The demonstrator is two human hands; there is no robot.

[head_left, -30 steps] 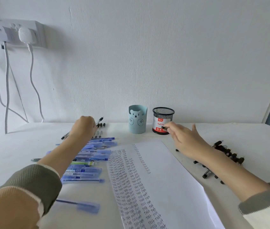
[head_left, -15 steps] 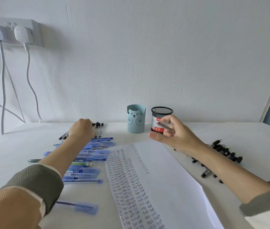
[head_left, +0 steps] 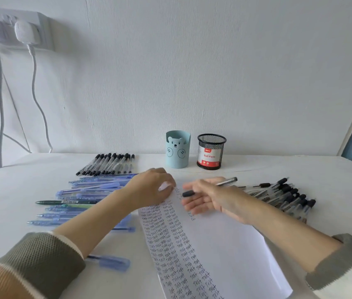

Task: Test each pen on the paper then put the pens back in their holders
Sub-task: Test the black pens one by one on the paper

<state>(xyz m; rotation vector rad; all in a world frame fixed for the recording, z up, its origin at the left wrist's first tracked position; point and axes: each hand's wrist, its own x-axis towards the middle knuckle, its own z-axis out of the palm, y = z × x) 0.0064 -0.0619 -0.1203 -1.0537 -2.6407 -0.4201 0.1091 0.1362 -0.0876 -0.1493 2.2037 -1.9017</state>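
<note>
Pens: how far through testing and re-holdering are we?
Done: columns of Test scribbles run down the paper. In hand: the right hand holds a black pen above it; the left hand rests on it. Left: bear holder and mesh holder show no pens; blue pens and black pens lie outside.

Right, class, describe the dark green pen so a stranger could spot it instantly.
Find the written-on paper. Left of it lies a spread of blue pens. Midway down, the dark green pen is the only dark-bodied one among them.
</note>
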